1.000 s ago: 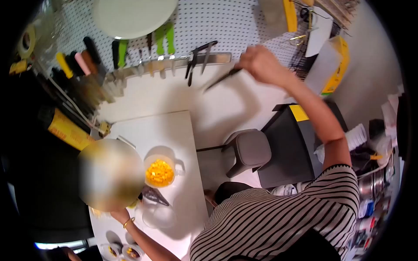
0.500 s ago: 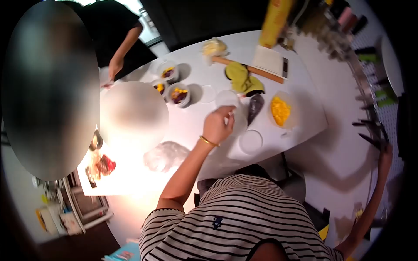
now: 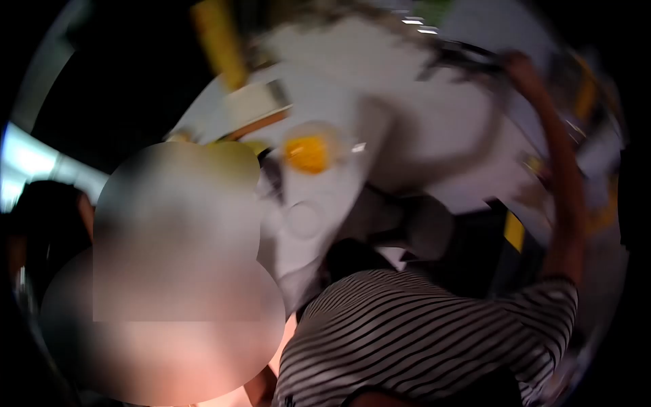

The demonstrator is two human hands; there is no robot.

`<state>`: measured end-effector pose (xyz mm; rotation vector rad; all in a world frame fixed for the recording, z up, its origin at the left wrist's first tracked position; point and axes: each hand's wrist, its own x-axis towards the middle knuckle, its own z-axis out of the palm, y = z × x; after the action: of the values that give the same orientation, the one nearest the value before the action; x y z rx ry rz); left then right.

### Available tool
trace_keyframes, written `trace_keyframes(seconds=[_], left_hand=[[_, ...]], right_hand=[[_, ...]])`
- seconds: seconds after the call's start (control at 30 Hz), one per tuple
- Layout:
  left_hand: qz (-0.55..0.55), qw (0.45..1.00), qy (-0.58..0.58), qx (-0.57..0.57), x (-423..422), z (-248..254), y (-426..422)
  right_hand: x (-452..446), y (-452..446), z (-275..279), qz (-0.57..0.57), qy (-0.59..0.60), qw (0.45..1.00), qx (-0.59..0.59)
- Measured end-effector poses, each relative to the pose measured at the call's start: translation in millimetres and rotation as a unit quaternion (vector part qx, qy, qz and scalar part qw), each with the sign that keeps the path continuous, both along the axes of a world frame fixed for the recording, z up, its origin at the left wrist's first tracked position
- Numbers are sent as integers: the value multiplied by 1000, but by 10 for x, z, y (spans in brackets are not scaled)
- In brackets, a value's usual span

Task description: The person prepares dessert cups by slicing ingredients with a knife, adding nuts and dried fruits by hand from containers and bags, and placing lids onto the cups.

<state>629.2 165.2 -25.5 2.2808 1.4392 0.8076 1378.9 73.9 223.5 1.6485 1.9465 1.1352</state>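
Note:
My right arm reaches up the right side of the view. At its end my right hand [image 3: 519,66] is smeared by motion, right against some long dark tools [image 3: 464,60] by the wall rack. Whether its fingers are closed round one of them does not show. A large blurred patch covers the left half, and my left hand is hidden there; only a bit of that arm shows beside my striped shirt. On the white table [image 3: 339,197] stands a clear bowl of yellow-orange pieces [image 3: 307,154]. A round clear lid [image 3: 304,220] lies closer to me.
A white flat device [image 3: 254,105], probably a scale, is at the table's far side with a wooden stick [image 3: 261,124] beside it. Behind stands a tall yellow package [image 3: 220,44]. A dark seat [image 3: 426,227] is by the table edge. Another person's dark clothing [image 3: 47,224] shows at far left.
The view has swung to the right, so the table now lies further left and the rack nearer the top. My left hand and the filled cups are no longer visible.

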Motion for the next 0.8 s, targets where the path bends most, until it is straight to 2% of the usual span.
trace_keyframes(seconds=[0.03, 0.07, 0.1, 0.17, 0.2, 0.27, 0.3, 0.33, 0.4, 0.43, 0.47, 0.57, 0.63, 0.67, 0.7, 0.77, 0.8], left_hand=[[-28, 999, -12, 24, 63, 36, 24], [-52, 998, -31, 13, 181, 73, 74], [-67, 997, -42, 19, 217, 43, 95], [-61, 997, -21, -29, 275, 13, 142], [-92, 995, -27, -1, 347, -15, 177], [-124, 992, -25, 10, 439, -46, 259], [-90, 993, -36, -68, 499, -41, 310], [-126, 992, -27, -11, 509, -113, 372], [-90, 989, -90, -71, 663, 2, 316], [-86, 993, -46, -73, 632, -88, 387], [-79, 993, -48, -77, 649, -144, 412], [-54, 998, 9, -29, 654, -431, 581], [24, 995, 97, -12, 698, -432, 731], [43, 993, 83, -69, 720, -587, 875], [47, 993, 82, -71, 762, -620, 994], [130, 972, 156, -121, 837, -628, 1258], [133, 972, 155, -119, 844, -657, 1374]], right_hand=[[-462, 59, 225, -128, -35, 990, -43], [-522, -9, 370, -30, -33, 999, -21], [-666, 20, 411, -93, -117, 989, 5], [-876, 119, 541, -155, -135, 978, -20], [-932, 173, 547, -198, -137, 969, -54], [-697, 254, 409, -185, -31, 982, 11], [-550, 265, 347, -34, -50, 998, 31], [-568, 326, 341, -84, -51, 995, -14], [-485, 335, 189, -102, -50, 993, 4], [-843, 451, 266, -268, 6, 961, -63], [-467, 384, 180, -151, -92, 983, -54], [-343, 265, 141, -155, -75, 985, -31], [-349, 158, 206, -167, -71, 983, -22], [-288, 142, 194, -186, -16, 982, -14], [-201, 96, 190, -205, 40, 978, -5], [-109, -16, 193, -212, 44, 976, -6], [-173, -60, 201, -188, 30, 982, 13]])
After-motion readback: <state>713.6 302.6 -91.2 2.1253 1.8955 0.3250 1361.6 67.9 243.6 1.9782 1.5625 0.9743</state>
